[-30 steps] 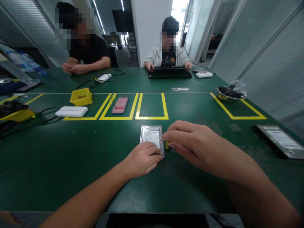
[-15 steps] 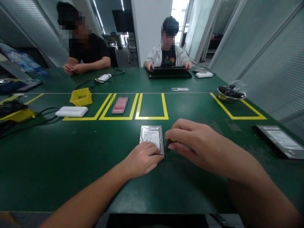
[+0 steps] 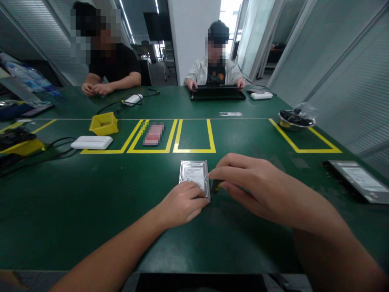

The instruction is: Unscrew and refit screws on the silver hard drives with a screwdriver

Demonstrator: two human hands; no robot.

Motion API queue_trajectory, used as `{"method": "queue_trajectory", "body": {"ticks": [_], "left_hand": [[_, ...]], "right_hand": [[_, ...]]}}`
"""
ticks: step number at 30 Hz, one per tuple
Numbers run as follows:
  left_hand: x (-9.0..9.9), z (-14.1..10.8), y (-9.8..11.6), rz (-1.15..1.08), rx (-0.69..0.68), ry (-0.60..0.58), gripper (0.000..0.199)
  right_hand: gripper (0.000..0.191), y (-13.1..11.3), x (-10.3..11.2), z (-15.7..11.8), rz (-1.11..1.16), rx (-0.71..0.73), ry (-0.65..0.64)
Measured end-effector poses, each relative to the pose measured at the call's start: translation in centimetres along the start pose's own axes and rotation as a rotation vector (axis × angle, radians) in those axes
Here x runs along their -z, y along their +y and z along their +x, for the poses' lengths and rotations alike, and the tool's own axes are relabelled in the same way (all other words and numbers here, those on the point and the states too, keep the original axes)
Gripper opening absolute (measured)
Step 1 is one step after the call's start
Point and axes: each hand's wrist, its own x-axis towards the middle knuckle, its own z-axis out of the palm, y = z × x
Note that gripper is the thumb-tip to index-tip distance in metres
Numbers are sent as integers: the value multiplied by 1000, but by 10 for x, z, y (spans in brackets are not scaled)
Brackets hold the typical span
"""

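Observation:
A silver hard drive (image 3: 193, 169) with a white label lies flat on the green table. My left hand (image 3: 183, 203) is over its near end, fingers curled and gripping it against the table; that end is mostly hidden. At the drive's near right corner, my right hand (image 3: 243, 182) pinches a short black and yellow screwdriver (image 3: 216, 186) between thumb and fingers. Its lower end points down at that corner, and the tip is too small to make out.
Another hard drive (image 3: 361, 180) lies at the right. Yellow tape marks areas holding a pink pack (image 3: 154, 134) and a metal bowl (image 3: 296, 119). At left are a yellow bin (image 3: 103, 123) and white power strip (image 3: 91, 142). Two people sit opposite, one holding a black panel (image 3: 218, 93).
The fingers of my right hand have shifted and extended slightly around the screwdriver, showing more of its handle. My left hand and the hard drive have stayed put.

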Motion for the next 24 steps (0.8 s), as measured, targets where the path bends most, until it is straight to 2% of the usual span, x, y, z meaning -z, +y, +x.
{"method": "queue_trajectory", "body": {"ticks": [4,10,24], "left_hand": [[0,0,0,2,-4,7,19],[0,1,1,28,-6,8,18],[1,0,-3,17,-61,19,18]], "right_hand": [[18,0,-2,2,-57,-46,-6],[23,2,-2,-1,-9,22,40],[23,2,0,-1,-12,26,-5]]}}
